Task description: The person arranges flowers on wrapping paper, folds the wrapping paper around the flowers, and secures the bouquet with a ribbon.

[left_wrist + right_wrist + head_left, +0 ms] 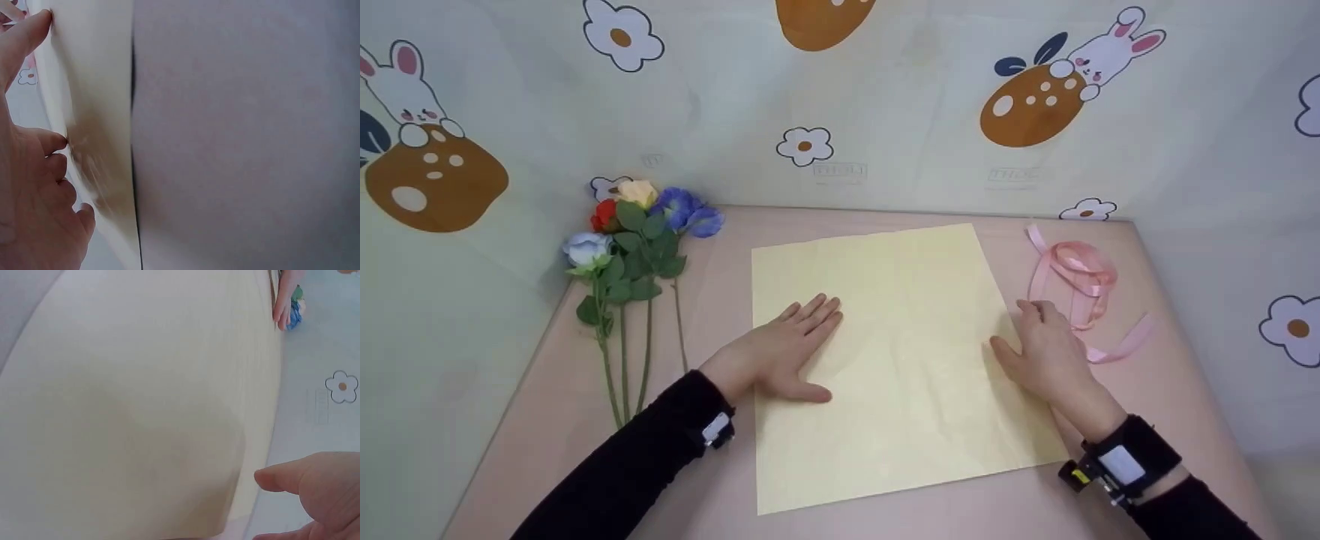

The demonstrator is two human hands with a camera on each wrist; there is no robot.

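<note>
Looks like that pale yellow sheet (900, 300) mid-worktop (1159, 405) is light, floppy and easy to crease, so edges only imo, with the left hand (787, 352) flat on its left side and the right hand (1046, 356), thumb and fingers apart, at its right edge.

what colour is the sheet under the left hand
The sheet under the left hand is plain pale yellow; it shows best in the head view.
</note>
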